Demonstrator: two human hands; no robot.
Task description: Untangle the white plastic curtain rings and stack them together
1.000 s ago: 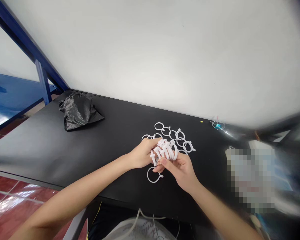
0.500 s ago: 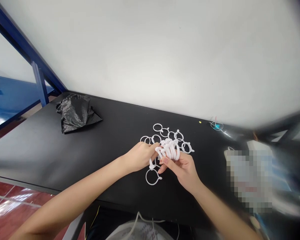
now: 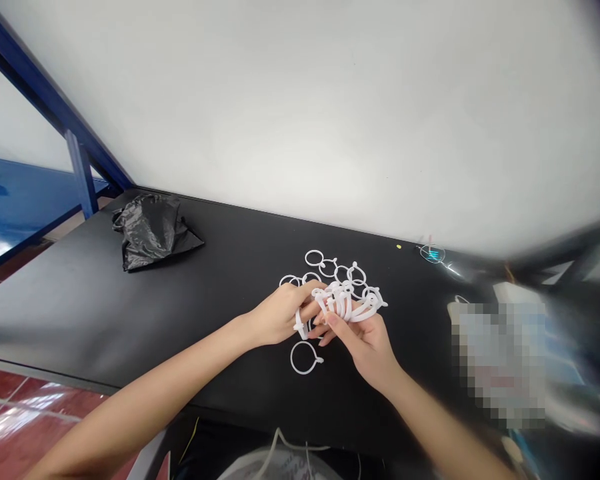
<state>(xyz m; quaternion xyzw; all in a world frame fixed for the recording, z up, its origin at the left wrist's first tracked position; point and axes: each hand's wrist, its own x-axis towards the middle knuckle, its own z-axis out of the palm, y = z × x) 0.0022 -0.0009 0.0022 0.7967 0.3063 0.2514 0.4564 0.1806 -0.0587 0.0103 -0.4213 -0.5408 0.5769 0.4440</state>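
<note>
A bunch of white plastic curtain rings (image 3: 341,308), each with a small eyelet, is gathered above the table. My right hand (image 3: 373,345) is closed round the bunch from the right, thumb in front. From the left, my left hand (image 3: 279,315) pinches at the near end of the bunch; its fingertips are partly hidden among the rings. Another white ring (image 3: 300,327) hangs at the left fingers. Just below, a single loose ring (image 3: 320,361) lies flat on the table. Several more loose rings (image 3: 356,265) are spread behind the hands, some overlapping.
A crumpled black plastic bag (image 3: 153,230) lies on the black table (image 3: 230,253) at the left. A blurred, partly pixelated package (image 3: 500,367) is at the right. Near the wall (image 3: 300,120) sits a clear item with turquoise marks (image 3: 433,255). A translucent bag (image 3: 280,463) is below the table's front edge.
Some rings at the right end of the bunch have fanned out to the right over the right fingers. Both hands stay in about the same place.
</note>
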